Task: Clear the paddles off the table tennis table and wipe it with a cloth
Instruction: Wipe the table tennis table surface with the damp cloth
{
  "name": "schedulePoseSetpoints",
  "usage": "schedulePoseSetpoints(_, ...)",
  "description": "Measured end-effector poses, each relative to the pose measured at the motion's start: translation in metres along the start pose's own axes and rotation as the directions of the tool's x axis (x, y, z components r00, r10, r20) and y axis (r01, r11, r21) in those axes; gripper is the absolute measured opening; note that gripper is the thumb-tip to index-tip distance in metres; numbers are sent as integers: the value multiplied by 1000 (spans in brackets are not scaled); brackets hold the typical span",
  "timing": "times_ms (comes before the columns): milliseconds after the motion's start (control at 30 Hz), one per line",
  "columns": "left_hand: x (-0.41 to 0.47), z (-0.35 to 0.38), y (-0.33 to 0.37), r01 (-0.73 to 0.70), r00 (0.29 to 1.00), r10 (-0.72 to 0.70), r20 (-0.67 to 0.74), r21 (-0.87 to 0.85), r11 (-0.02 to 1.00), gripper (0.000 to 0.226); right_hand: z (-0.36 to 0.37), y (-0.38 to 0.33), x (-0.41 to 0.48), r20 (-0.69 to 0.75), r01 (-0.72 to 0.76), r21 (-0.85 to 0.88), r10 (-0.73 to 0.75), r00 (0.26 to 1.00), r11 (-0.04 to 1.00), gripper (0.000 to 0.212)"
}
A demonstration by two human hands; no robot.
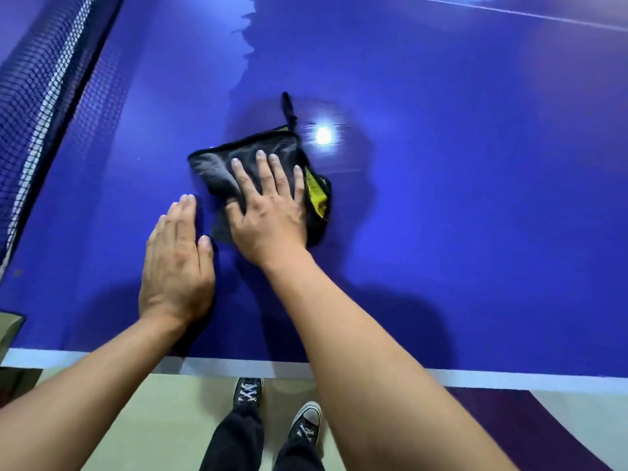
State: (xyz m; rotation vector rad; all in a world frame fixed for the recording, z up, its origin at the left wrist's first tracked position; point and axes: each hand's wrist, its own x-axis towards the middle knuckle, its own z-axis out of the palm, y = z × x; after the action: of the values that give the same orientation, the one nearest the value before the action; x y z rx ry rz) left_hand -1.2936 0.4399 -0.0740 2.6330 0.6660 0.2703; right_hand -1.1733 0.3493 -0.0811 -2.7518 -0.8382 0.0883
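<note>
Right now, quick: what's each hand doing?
Left hand: open, flat on the table, holding nothing.
Right hand: open, fingers straight, pressing the cloth.

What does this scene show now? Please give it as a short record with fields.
surface: blue table tennis table
wiper: dark grey cloth with a yellow patch, lying on the table
right: right hand pressed flat on the cloth, fingers straight
left: left hand flat, fingers straight, just left of the cloth, holding nothing
boundary: net along the left side of the view
paddles: none in view
stage: wiping under way
</note>
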Motion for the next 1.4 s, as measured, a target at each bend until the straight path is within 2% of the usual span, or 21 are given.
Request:
schedulePoseSetpoints(100, 0, -2, -1, -16, 1000, 16, 12, 4, 1000, 61, -12, 36, -10, -6, 12, 14, -12, 1000, 1000, 62)
schedulePoseSetpoints(233, -4, -1, -1, -13, 1000, 13, 11, 4, 1000, 60, -41, 144, -51, -120, -243, -54, 236, 964, 968, 64)
schedulePoseSetpoints(367, -3, 2, -2, -20, 1000, 20, -1, 40, 999, 57, -73, 239, -99, -181, -542, -14, 531, 828, 840, 67)
schedulePoseSetpoints(467, -4, 5, -3, -15, 1000, 15, -8, 38, 999, 55, -73, 248, -108, -206, -680, 42, 672, 711, 732, 63)
schedulePoseSetpoints(533, -4, 5, -4, -16, 1000, 16, -16, 33, 999, 54, -67, 229, -98, -215, -715, 57, 708, 673, 697, 60)
schedulePoseSetpoints(600, -3, 6, -5, -17, 1000, 17, -19, 31, 999, 51, -56, 190, -83, -216, -653, 6, 638, 739, 758, 60)
schedulePoseSetpoints(667, -2, 5, -6, -11, 1000, 11, -15, 17, 1000, 49, -40, 136, -72, -181, -493, -39, 479, 859, 869, 64)
schedulePoseSetpoints(733, -2, 3, -5, -4, 1000, 3, -10, -30, 1000, 50, -22, 74, -68, -136, -311, -47, 302, 944, 949, 67)
schedulePoseSetpoints(867, -1, -1, -8, 8, 1000, -10, -15, -133, 991, 55, -2, -3, -88, -48, -26, 0, 26, 998, 1000, 63)
schedulePoseSetpoints(967, -3, -1, -9, 6, 1000, -10, -22, -158, 987, 54, -10, 25, -104, -25, 83, 29, -82, 996, 996, 60)
schedulePoseSetpoints(1033, -2, 0, -7, 12, 1000, -17, -25, -157, 988, 53, -21, 65, -118, -47, 32, 54, -29, 998, 998, 62)
schedulePoseSetpoints(1133, -1, -3, -5, 13, 1000, -12, 11, -165, 986, 52, -44, 139, -152, -126, -180, -3, 178, 976, 984, 61)
schedulePoseSetpoints(1233, -16, -11, -14, 167, 986, -168, 9, -125, 978, 53, -68, 223, -180, -186, -395, -1, 388, 903, 919, 64)
schedulePoseSetpoints(1300, -47, -21, -32, 254, 966, -255, -43, -28, 967, 55, -77, 255, -186, -154, -439, -1, 434, 888, 899, 65)
schedulePoseSetpoints(1400, -112, -41, -61, 245, 969, -243, -41, 60, 968, 58, -73, 252, -182, -184, -479, 14, 473, 862, 878, 63)
